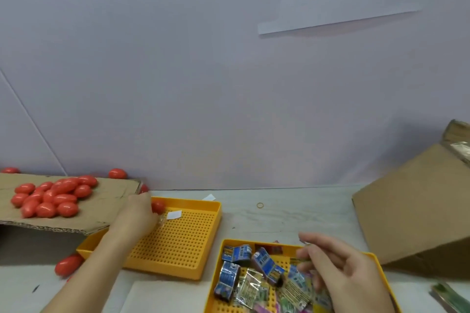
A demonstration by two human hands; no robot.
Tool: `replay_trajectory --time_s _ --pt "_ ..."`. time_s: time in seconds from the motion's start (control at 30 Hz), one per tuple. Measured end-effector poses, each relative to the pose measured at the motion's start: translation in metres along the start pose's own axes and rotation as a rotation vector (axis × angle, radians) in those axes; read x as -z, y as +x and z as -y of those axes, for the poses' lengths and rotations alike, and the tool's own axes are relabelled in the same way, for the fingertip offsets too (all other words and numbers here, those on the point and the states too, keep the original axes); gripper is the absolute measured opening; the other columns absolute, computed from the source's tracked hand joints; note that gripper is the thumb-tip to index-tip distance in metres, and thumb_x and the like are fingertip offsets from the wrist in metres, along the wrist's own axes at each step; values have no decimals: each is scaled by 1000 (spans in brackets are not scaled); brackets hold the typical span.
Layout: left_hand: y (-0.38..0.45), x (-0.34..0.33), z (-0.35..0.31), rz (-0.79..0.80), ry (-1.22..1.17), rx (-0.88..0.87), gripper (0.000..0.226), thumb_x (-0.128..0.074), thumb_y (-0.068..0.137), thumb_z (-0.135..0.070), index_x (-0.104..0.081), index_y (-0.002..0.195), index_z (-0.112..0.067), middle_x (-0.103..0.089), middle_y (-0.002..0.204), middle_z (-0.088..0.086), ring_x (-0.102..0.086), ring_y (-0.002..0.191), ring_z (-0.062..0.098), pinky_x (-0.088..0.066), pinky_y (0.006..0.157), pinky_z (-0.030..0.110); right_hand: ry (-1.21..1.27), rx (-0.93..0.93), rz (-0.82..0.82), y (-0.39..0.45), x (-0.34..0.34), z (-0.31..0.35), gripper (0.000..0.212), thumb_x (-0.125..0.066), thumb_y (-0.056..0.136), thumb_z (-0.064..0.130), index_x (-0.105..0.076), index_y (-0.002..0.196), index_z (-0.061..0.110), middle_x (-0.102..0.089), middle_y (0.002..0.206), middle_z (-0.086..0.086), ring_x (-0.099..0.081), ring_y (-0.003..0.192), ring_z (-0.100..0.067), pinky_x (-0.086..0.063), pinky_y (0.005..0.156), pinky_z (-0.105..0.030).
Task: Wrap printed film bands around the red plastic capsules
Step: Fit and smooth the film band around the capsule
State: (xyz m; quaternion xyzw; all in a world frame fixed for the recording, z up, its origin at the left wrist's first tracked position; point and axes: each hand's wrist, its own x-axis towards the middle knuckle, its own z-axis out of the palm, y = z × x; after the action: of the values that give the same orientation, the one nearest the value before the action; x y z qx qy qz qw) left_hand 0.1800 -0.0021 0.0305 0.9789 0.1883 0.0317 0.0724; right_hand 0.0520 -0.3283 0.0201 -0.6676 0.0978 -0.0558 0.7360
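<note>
My left hand [136,213] reaches into the far left corner of an orange perforated tray [178,241] and its fingers curl round a red capsule [158,206] there. A pile of several red capsules [48,198] lies on a cardboard flap [101,211] at the left. My right hand [335,264] hovers over a second orange tray [381,265] heaped with printed film bands [254,277]. Its fingertips pinch something thin, seemingly a film band [302,259].
A loose red capsule [68,265] lies on the table beside the first tray, and others sit by the wall [117,173]. A large cardboard box [417,213] stands at the right. A rubber band [260,205] and white paper [162,297] lie on the table.
</note>
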Motion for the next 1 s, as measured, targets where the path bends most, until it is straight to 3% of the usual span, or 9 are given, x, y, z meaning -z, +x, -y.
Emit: replay_trajectory --time_s 0.2,0.27,0.33,0.47,0.57,0.67,0.73,0.9,1.0 --pt "-3 4 4 -64 123 -37 16 -53 99 -25 -53 94 -9 -65 100 13 -58 84 26 -40 67 30 -359 127 2 -3 -3 -7 27 -68 87 8 -72 77 33 -72 69 12 -67 68 -2 -49 61 -9" --pt "-16 12 -6 -138 36 -93 19 -51 100 -25 -48 90 -9 -62 95 15 -52 77 24 -38 66 31 -576 221 23 -7 -5 -5 21 -69 87 18 -68 79 38 -67 73 17 -60 79 3 -46 68 -5" --pt "-39 21 -23 -193 -71 -165 27 -51 101 -26 -45 80 -9 -59 86 13 -48 71 23 -34 61 31 -784 299 101 -10 -10 -3 13 -62 92 27 -68 96 38 -58 88 22 -50 93 3 -42 82 -8" --pt "-103 39 -76 -25 -519 -197 25 -53 98 -41 -58 81 -24 -65 78 -1 -61 67 13 -41 51 21 -1051 324 165 -14 -17 -2 24 -51 96 40 -60 118 37 -53 109 20 -38 107 -5 -34 101 -27" --pt "-145 32 -110 156 -1139 -118 11 -60 94 -37 -65 91 -28 -72 95 1 -73 80 14 -55 71 25 -1192 228 172 -16 -18 0 30 -59 90 50 -62 117 37 -53 113 17 -39 112 -12 -32 97 -35" --pt "-173 15 -127 297 -1579 -18 18 -58 96 -26 -75 91 -22 -71 107 9 -73 95 21 -59 72 24 -1240 170 186 -15 -17 0 25 -61 91 47 -66 114 38 -56 114 14 -44 116 -14 -32 93 -36" --pt "-182 6 -131 333 -1676 26 23 -57 96 -24 -78 89 -17 -69 112 12 -71 97 24 -58 71 23 -1215 217 158 -14 -15 -3 18 -58 93 42 -70 105 36 -61 109 12 -50 111 -13 -34 92 -34" --pt "-172 -6 -121 295 -1705 62 26 -55 98 -21 -77 86 -14 -68 110 16 -67 103 30 -61 73 26 -1175 311 131 -16 -9 -7 22 -56 93 42 -70 85 27 -60 81 11 -53 84 -7 -37 75 -29" --pt "-165 -13 -114 310 -1678 46 23 -58 98 -24 -78 88 -17 -70 107 8 -70 95 23 -61 81 33 -1106 255 179 -15 -13 -5 9 -72 81 49 -72 78 40 -63 82 24 -54 88 1 -45 86 -24"
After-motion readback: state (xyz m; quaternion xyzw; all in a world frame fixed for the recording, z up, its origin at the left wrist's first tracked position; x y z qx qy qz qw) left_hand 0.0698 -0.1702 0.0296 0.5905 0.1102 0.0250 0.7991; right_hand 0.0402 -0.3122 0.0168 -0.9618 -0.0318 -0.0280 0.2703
